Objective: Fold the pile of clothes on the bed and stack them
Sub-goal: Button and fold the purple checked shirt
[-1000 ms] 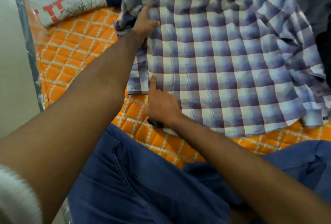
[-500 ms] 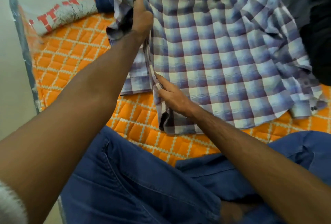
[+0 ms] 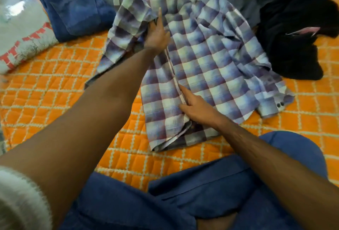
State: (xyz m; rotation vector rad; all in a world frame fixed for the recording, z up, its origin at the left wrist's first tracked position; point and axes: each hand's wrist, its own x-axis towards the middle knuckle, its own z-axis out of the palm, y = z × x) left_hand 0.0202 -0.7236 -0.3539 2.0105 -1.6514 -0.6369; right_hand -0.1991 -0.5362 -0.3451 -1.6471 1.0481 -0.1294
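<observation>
Shirt (image 3: 211, 60) spread on bed (image 3: 55, 101); gripped at folded flap by left hand (image 3: 156, 35); pressed along crease with straight fingers of right hand (image 3: 197, 106); risked flap slipping and crease skewing.

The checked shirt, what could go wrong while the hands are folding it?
The fold could slip. The right hand only presses the folded edge of the checked shirt with straight fingers, so that flap might slide open. The left hand grips bunched cloth near the shoulder, which may leave creases. The shirt's far side touches the black garment, so pulling the shirt might drag that garment along.
</observation>
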